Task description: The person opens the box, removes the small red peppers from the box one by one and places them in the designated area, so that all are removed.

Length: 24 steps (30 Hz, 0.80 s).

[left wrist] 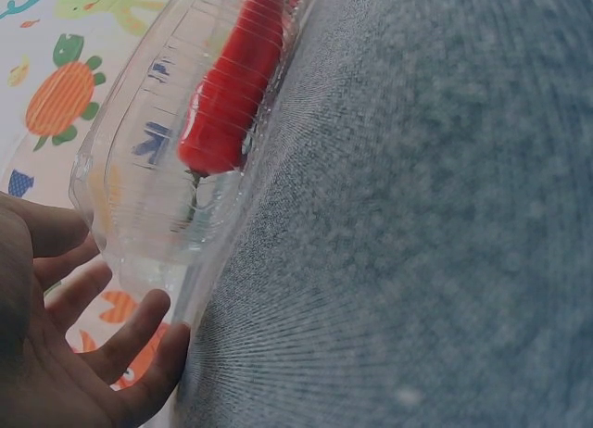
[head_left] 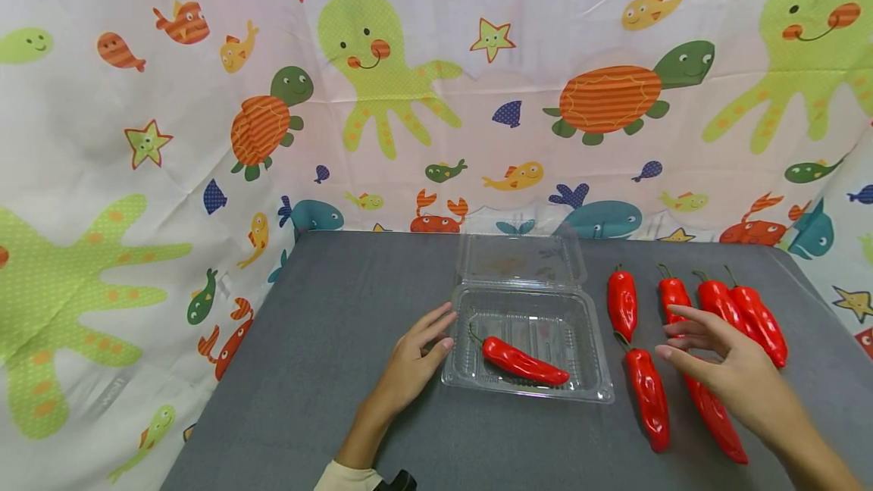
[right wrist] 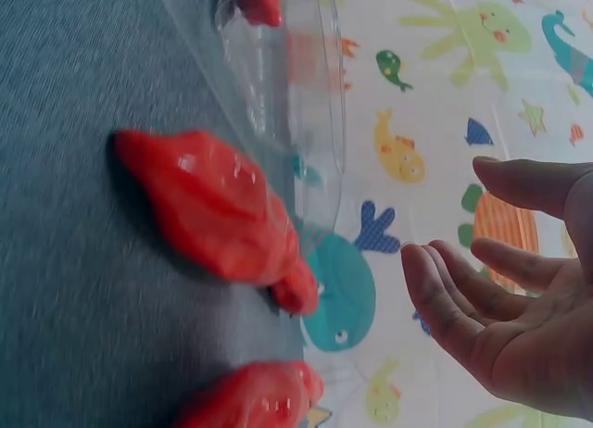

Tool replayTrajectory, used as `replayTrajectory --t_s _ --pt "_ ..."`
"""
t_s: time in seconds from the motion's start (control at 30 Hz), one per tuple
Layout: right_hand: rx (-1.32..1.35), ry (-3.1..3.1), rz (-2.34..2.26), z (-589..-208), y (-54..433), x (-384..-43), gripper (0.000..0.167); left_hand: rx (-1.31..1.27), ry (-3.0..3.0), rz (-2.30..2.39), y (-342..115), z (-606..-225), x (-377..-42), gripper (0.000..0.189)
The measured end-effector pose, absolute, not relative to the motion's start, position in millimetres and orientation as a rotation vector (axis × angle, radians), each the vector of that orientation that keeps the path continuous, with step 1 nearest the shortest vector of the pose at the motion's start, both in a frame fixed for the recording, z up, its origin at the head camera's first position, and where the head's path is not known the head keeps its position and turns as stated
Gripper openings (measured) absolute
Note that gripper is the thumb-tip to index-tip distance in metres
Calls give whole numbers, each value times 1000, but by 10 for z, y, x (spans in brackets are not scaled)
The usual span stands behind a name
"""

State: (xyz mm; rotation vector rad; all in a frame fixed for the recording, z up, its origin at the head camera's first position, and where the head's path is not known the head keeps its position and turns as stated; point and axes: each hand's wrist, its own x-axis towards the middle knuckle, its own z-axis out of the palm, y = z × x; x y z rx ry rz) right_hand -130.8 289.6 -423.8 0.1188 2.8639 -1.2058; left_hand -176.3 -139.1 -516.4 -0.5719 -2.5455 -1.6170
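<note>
A clear plastic clamshell container (head_left: 600, 354) stands on the table with its lid (head_left: 521, 260) tipped back. Inside it lies one red chili pepper (head_left: 524, 361), its green stem pointing left; the left wrist view shows this pepper (left wrist: 232, 85) through the clear wall. My left hand (head_left: 412, 362) is at the container's left side, fingertips at the rim, fingers loosely bent. Over the loose peppers on the right hovers my right hand (head_left: 730, 362), thumb and fingers apart with nothing between them. Nearest its thumb is a red pepper (head_left: 648, 400); part of another pepper (head_left: 716, 423) is hidden beneath the hand.
Several more red peppers lie on the grey tabletop (head_left: 307, 339) right of the container, one of them (head_left: 622, 303) close to its right wall. Behind the table hangs a white cloth (head_left: 409, 173) printed with sea animals, which also runs along the left side.
</note>
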Motion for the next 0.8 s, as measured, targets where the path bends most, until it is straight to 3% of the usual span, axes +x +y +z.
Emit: replayTrajectory --t_s 0.8 --pt "-145 2764 -1392 -4310 2193 -1449 71 -584 -2539 -1630 -1390 -5178 -1774 45"
